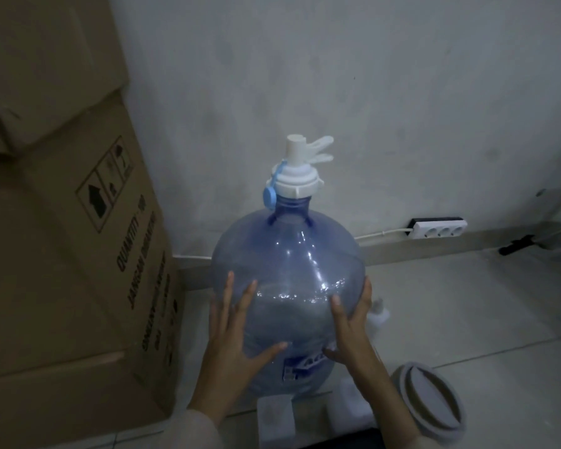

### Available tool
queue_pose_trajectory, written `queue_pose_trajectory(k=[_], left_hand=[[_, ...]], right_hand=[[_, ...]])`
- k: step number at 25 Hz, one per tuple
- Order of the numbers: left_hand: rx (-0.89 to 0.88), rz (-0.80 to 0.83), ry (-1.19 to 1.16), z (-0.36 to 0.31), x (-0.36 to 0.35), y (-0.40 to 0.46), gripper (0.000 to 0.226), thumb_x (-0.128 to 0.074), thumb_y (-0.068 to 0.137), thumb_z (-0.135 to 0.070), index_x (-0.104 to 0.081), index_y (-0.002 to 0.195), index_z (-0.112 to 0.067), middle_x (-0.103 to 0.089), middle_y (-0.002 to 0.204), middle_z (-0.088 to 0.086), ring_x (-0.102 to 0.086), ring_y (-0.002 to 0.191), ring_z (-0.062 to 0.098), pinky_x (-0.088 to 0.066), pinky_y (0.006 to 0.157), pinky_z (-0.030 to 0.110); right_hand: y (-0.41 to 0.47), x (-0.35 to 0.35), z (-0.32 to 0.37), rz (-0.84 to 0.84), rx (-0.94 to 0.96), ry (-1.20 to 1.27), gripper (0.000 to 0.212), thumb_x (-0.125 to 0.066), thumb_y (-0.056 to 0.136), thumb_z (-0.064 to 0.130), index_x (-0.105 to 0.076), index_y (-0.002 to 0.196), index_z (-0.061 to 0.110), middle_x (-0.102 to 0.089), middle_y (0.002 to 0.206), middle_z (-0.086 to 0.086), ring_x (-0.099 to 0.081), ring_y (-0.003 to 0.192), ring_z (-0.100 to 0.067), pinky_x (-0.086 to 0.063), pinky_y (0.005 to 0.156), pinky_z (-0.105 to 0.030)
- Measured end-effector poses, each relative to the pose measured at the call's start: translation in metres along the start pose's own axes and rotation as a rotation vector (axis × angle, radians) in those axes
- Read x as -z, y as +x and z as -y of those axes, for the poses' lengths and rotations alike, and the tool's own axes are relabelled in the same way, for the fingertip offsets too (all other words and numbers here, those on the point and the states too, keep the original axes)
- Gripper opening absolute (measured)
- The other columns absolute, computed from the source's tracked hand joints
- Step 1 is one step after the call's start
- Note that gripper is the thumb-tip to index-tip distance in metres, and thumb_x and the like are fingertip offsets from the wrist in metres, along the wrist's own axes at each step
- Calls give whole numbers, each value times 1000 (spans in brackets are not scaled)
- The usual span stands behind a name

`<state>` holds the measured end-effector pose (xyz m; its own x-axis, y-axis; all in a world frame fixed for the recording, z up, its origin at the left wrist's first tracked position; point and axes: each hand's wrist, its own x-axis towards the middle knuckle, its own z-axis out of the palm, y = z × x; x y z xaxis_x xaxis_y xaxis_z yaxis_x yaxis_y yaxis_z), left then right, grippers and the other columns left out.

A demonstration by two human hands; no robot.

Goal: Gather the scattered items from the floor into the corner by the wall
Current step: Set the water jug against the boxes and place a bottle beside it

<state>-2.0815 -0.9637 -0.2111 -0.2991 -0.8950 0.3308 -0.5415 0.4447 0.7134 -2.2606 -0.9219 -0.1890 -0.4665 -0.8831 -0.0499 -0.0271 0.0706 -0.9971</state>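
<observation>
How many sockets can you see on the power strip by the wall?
3, side by side along the white power strip, which lies at the foot of the wall, right of the water jug. None looks hidden.

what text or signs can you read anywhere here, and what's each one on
"QUANTITY": side of the lower cardboard box.
"JANGAN DIBANTING": same box, partly blurred, so uncertain.
Handling pictograms with an up arrow: same box; other print lines on it too blurred to read.
Blue label low on the water jug: letters unreadable.
Left hand and right hand: no text.
</observation>
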Motion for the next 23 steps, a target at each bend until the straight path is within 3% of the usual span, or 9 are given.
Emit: queue_pose_trajectory(k=[2,5,7,9,12,16,18,21,23], left_hand=[[-12,-61,-14,8,7,7,94,-47,54,-88,1,132,-65,19,148,-35,7,142,3,-10,114,35],[12,-123,-9,18,19,12,104,-60,55,-75,10,131,-64,26,145,-35,19,135,-15,-6,112,24],[94,-154,-77,29,27,13,111,-72,67,-52,17,131,-60,32,144,-29,23,132,-17,-5,111,14],[172,-157,-128,48,32,10,101,-64,82,-28,22,130,-50,31,148,-17,24,134,-10,-1,115,16],[248,-103,-213,66,27,4,93,-53,90,-23,31,124,-46,26,153,-7,16,141,2,0,120,34],[317,-70,-229,65,15,4,94,-52,90,-29,36,124,-37,27,154,-7,14,138,-1,0,110,18],[366,-60,-250,63,14,5,96,-51,90,-31,36,129,-32,28,153,-7,14,140,2,-1,108,19],[374,-69,-180,57,5,-4,93,-51,91,-25,30,136,-21,35,148,-5,26,131,0,6,113,23],[338,-109,-141,50,-8,-11,93,-53,91,-24,30,132,-23,37,144,-9,25,134,2,0,118,30]], right_hand=[[6,-13,-3,40,64,13,80,-58,62,73,0,117,75,-16,143,33,-25,139,-13,-38,105,-57],[16,-37,-14,153,94,47,82,-62,62,70,2,113,79,-16,148,24,-28,139,-14,-41,104,-53],[18,-54,-23,220,150,18,85,-61,76,53,9,120,72,-11,150,21,-26,139,-9,-42,107,-30],[15,-72,-31,302,189,-38,87,-59,83,43,14,127,64,-1,154,18,-20,141,-5,-34,105,-9],[13,-91,-37,375,225,-131,96,-59,74,62,21,127,65,4,158,14,-17,144,-8,-35,112,-39],[20,-90,-41,403,220,-191,104,-61,69,66,25,128,62,1,158,12,-22,143,-17,-43,101,-57],[18,-85,-41,418,229,-228,104,-64,74,54,25,128,62,-5,158,12,-31,140,-20,-47,97,-54],[17,-70,-37,411,281,-375,99,-61,84,23,19,131,59,-28,141,27,-60,105,-11,-54,82,-22],[18,-57,-34,365,344,-465,91,-55,87,16,10,134,58,-34,133,28,-62,94,-8,-53,80,-22]])
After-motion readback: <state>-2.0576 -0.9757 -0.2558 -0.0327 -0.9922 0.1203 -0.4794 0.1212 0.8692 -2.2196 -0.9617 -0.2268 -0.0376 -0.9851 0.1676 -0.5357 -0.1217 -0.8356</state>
